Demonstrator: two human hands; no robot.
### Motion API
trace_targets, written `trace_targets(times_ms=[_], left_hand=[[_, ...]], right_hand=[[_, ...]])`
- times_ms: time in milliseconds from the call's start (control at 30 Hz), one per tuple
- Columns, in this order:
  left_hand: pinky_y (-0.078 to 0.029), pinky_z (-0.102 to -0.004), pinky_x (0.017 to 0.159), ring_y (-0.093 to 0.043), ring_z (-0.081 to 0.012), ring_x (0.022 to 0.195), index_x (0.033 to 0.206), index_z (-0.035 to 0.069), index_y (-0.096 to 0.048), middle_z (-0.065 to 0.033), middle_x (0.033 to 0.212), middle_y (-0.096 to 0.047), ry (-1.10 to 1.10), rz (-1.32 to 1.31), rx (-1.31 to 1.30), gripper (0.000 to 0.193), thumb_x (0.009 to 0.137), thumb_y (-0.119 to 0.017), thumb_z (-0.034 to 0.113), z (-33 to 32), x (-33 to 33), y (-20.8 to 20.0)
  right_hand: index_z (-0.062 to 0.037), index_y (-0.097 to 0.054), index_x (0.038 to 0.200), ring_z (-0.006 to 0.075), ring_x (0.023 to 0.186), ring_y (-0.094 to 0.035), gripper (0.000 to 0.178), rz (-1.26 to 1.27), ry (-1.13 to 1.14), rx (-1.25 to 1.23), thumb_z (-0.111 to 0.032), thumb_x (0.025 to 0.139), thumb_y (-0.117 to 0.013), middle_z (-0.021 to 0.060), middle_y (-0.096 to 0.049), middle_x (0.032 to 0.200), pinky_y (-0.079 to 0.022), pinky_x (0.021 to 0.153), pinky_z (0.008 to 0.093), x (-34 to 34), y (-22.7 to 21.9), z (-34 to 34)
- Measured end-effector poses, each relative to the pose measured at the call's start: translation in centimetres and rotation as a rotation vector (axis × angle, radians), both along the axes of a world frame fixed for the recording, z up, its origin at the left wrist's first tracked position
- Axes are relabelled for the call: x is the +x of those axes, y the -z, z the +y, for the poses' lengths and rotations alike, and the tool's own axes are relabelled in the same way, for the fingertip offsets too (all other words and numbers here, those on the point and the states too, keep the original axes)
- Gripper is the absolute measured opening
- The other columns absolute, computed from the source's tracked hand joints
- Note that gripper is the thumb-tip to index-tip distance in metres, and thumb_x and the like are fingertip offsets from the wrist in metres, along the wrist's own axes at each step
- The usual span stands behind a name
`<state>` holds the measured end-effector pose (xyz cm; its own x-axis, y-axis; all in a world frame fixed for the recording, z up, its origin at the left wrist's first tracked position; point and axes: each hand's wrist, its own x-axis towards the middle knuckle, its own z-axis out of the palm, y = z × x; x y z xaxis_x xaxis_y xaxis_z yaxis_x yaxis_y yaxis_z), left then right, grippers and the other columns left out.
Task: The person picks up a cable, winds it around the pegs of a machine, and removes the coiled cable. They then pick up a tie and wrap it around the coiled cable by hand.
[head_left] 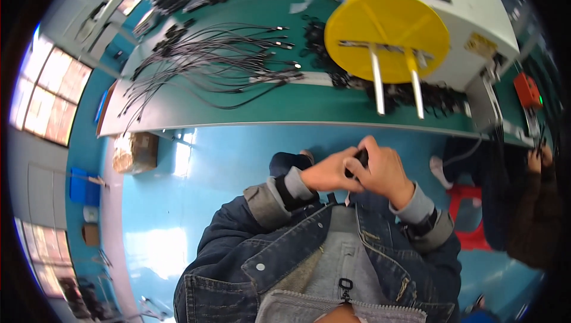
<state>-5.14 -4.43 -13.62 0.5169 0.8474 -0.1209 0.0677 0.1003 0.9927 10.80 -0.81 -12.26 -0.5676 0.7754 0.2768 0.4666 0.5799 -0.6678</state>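
Note:
Both my hands meet in front of my body, short of the table's near edge. A small dark black object [360, 159] shows between them; its kind is mostly hidden by my fingers. My left hand [332, 171] closes on it from the left, fingers bent. From the other side my right hand [385, 169] grips it, with the thumb and curled fingers around it. Beyond them stands a winding machine [470, 55] with a yellow disc [386, 16] and two metal pins [378, 79]. Many loose black cables [208, 55] with light connector ends lie spread on the table to the left.
The green table [285, 109] runs across in front of me. Dark coiled cables [410, 97] lie under the disc. An orange-red box [527, 91] sits at the right. A co-worker's hands [538, 159] hold cables there, near a red stool [464, 222]. A carton [135, 151] stands on the floor.

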Motion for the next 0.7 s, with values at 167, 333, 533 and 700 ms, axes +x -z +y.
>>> trace_targets(times_ms=[167,333,533,700], left_hand=[[-0.047,-0.033,0.065,-0.057,-0.0192,0.069,0.097,0.0,-0.054,-0.0071,0.08,-0.058,-0.257,0.012,0.235,0.03,0.072,-0.066,0.012,-2.8,0.7,0.0],[-0.047,-0.0388,0.062,-0.06,-0.0289,0.067,0.086,-0.001,-0.057,-0.0194,0.075,-0.059,-0.386,0.49,0.358,0.025,0.071,-0.062,0.018,-3.8,0.1,3.3],[-0.045,-0.0374,0.051,-0.057,-0.0255,0.054,0.077,0.0,-0.058,-0.0141,0.061,-0.058,-0.153,0.339,0.096,0.019,0.073,-0.061,0.018,-4.0,-2.4,4.8],[-0.041,-0.0231,0.045,-0.052,-0.0085,0.051,0.076,0.009,-0.058,0.0005,0.061,-0.055,-0.145,0.288,-0.532,0.014,0.073,-0.065,0.022,-2.5,-10.7,-1.4]], right_hand=[[-0.0032,-0.047,0.076,0.0367,0.054,-0.056,0.038,-0.108,-0.012,0.045,-0.038,0.077,-0.062,0.0175,-0.057,0.061,-0.044,0.047,0.0425,-1.9,-0.6,-1.9],[-0.0032,-0.047,0.073,0.0356,0.053,-0.056,0.036,-0.037,0.025,0.153,-0.035,0.078,-0.062,0.017,-0.056,0.059,-0.043,0.046,0.0418,-3.6,1.6,-3.3],[-0.0006,-0.055,0.082,0.0257,0.048,-0.057,0.024,0.006,-0.036,-0.219,-0.024,0.08,-0.062,0.0129,-0.055,0.055,-0.041,0.045,0.0331,-3.4,2.0,-3.2],[0.0002,-0.057,0.086,0.0175,0.05,-0.057,0.024,-0.051,-0.109,-0.42,-0.022,0.079,-0.064,0.0101,-0.057,0.056,-0.041,0.047,0.0284,0.0,5.2,-2.2]])
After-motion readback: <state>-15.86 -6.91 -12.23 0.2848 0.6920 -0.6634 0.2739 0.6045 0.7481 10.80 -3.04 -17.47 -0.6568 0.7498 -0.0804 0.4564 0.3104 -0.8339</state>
